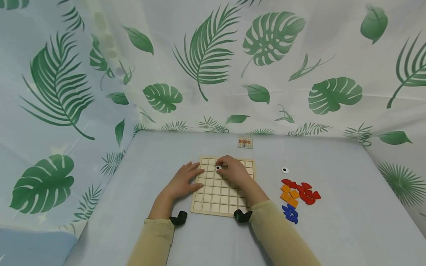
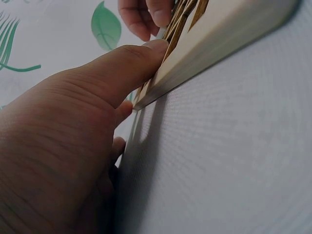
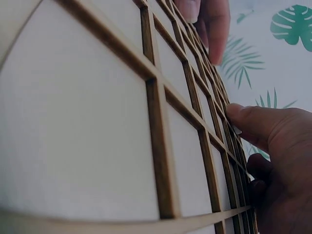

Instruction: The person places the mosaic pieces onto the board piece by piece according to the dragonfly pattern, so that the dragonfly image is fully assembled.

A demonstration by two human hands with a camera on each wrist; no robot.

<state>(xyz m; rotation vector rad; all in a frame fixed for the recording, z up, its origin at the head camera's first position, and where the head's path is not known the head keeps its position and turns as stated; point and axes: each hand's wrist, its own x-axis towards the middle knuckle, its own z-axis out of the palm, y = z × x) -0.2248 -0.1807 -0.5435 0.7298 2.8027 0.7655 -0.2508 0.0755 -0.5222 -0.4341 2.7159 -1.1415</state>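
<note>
Leaf-printed curtains [image 1: 229, 111] hang behind a pale worktop [image 1: 352, 229], where a wooden grid board [image 1: 216, 190] lies with the left hand [image 1: 181, 181], fingers spread, resting at its left edge. Over the board's far rows, the right hand [image 1: 237, 173] pinches a black-dotted white disc [image 1: 217, 168]; a second disc [image 1: 284, 170], red pieces [image 1: 306, 193], orange pieces [image 1: 286, 188] and blue pieces [image 1: 291, 212] lie farther right.
</note>
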